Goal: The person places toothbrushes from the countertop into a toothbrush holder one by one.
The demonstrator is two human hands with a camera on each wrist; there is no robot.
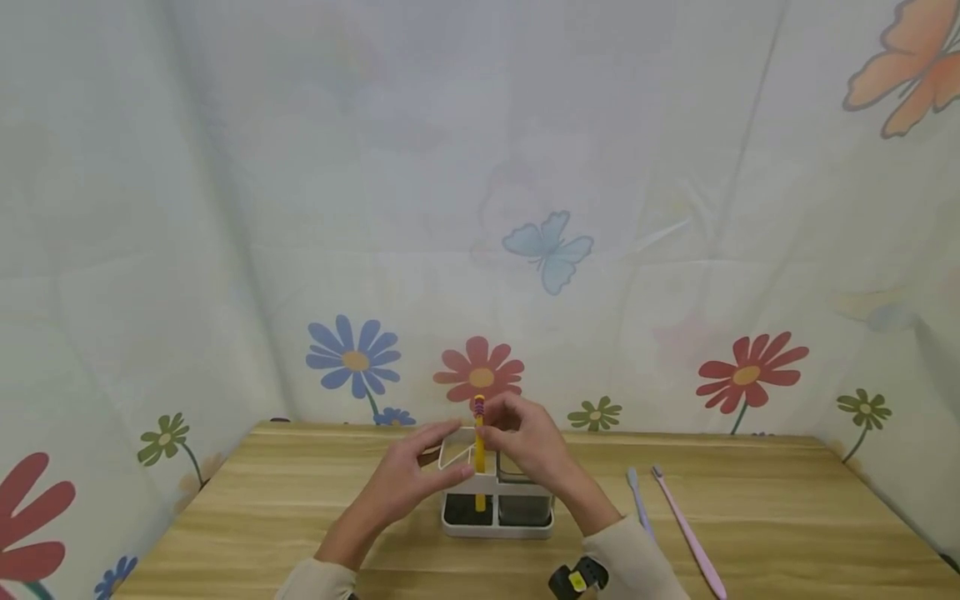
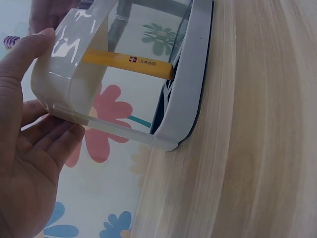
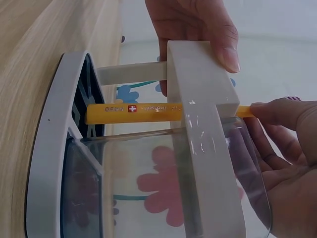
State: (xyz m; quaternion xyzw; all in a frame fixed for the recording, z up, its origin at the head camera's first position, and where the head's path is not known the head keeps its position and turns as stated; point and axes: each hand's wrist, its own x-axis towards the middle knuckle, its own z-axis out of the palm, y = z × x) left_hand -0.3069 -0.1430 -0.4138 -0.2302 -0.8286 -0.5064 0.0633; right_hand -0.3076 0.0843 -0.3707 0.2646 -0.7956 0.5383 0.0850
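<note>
1. Yellow toothbrush [image 3: 143, 113], one, marked with a white cross on red: I am seeing it standing upright in the left compartment of the holder, striped bristles pointing up, its lower end reaching down to the dark base insert [image 1: 459, 510]; whether it is touching there, I am not managing to tell.
2. Right hand [image 1: 528, 437]: pinching the yellow toothbrush between thumb and fingers, just above the holder's upper band.
3. Left hand [image 1: 401, 477]: grasping the left end of that band, thumb and fingers lying on opposite sides.
4. White holder [image 3: 195, 69], two compartments: standing on the wood-grain worktop [image 1: 285, 483].
5. Clear cup [image 1: 525, 510], one: occupying the right compartment, beside the yellow toothbrush.
6. Purplish toothbrush [image 1: 637, 496] and pink toothbrush [image 1: 686, 529]: lying on the worktop to the right of the holder, the purplish one passing partly behind the right sleeve [image 1: 633, 558].
7. Pale backdrop [image 1: 420, 167], printed with flowers and butterflies: hanging behind the worktop.
</note>
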